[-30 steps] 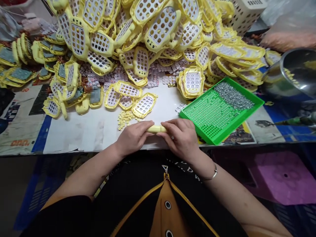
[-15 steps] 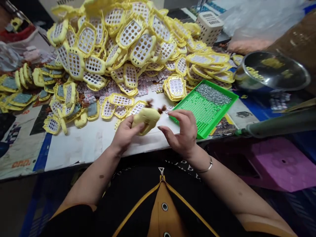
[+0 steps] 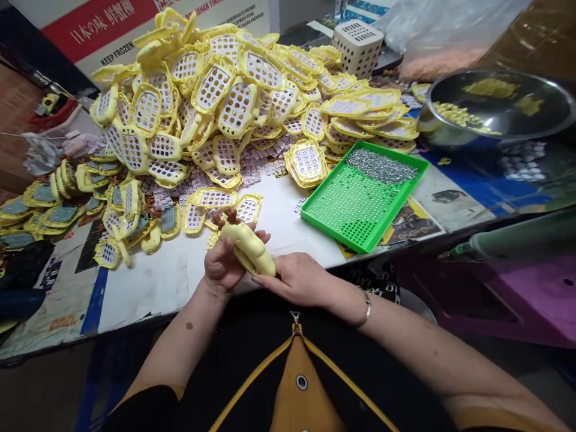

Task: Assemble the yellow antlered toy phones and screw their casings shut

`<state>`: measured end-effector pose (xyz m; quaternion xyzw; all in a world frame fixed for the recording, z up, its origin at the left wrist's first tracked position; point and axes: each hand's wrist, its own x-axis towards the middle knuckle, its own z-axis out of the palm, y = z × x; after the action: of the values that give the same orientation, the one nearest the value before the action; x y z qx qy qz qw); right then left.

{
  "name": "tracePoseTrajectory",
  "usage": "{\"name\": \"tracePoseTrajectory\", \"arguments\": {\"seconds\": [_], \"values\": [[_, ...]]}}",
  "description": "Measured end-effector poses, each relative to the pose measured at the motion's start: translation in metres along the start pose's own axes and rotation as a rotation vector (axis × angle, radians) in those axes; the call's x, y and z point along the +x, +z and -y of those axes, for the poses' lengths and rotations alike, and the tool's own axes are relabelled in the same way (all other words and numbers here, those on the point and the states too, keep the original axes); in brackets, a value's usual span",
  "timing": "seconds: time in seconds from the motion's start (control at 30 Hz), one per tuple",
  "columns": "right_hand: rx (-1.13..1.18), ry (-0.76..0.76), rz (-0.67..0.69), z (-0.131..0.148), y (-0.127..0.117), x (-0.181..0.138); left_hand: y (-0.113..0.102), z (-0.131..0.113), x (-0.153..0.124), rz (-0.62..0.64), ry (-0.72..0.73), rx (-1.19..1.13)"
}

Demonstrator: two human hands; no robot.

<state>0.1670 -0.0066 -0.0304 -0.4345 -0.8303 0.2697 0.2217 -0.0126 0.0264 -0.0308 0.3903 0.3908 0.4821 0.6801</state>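
Observation:
Between my hands is a pale yellow plastic toy casing (image 3: 246, 243) with brown antler-like pieces at its upper end; it lies tilted, its smooth rounded back turned up. My left hand (image 3: 220, 264) is wrapped round its left side and upper part, with fingertips showing behind it. My right hand (image 3: 299, 277) grips the lower end, thumb below and fingers curled at the side. The casing's underside is hidden. Just beyond lie several yellow frames with white button grids (image 3: 216, 198) on the white table surface (image 3: 148, 282).
A big heap of yellow casings (image 3: 211, 84) fills the back. A green tray (image 3: 348, 201) holding small metal screws stands right, before a steel bowl (image 3: 499, 111) of small yellow parts. Casings with grey-green boards (image 3: 58, 213) lie left. A perforated beige box (image 3: 357, 48) stands behind.
My right hand has moved left and closed on the casing's lower end. The casing has turned, its antlers now toward the upper left, and come nearer my body. The view has shifted slightly.

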Motion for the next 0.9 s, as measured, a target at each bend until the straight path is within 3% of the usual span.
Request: {"name": "tracePoseTrajectory", "arguments": {"seconds": [0.13, 0.27, 0.43, 0.57, 0.63, 0.73, 0.9], "values": [[-0.235, 0.011, -0.156, -0.009, -0.006, -0.001, 0.003, 0.004, 0.001, 0.022, 0.005, 0.015], [-0.309, -0.128, -0.315, -0.016, -0.001, 0.002, 0.011, 0.010, -0.001, 0.053, -0.020, -0.014], [-0.112, -0.174, -0.316, -0.023, -0.007, 0.002, 0.011, -0.003, -0.003, -0.019, 0.005, 0.078], [0.250, -0.165, -0.620, -0.021, -0.014, 0.005, 0.008, -0.011, -0.004, 0.000, 0.122, 0.111], [0.321, -0.212, -0.690, -0.015, -0.012, 0.007, 0.009, -0.009, -0.005, 0.031, 0.149, 0.123], [0.317, -0.293, -0.705, -0.007, -0.004, 0.008, 0.014, -0.004, -0.008, 0.097, 0.174, 0.157], [0.066, -0.380, -0.844, -0.002, 0.001, 0.004, 0.018, -0.005, -0.011, 0.179, 0.300, 0.275]]}}
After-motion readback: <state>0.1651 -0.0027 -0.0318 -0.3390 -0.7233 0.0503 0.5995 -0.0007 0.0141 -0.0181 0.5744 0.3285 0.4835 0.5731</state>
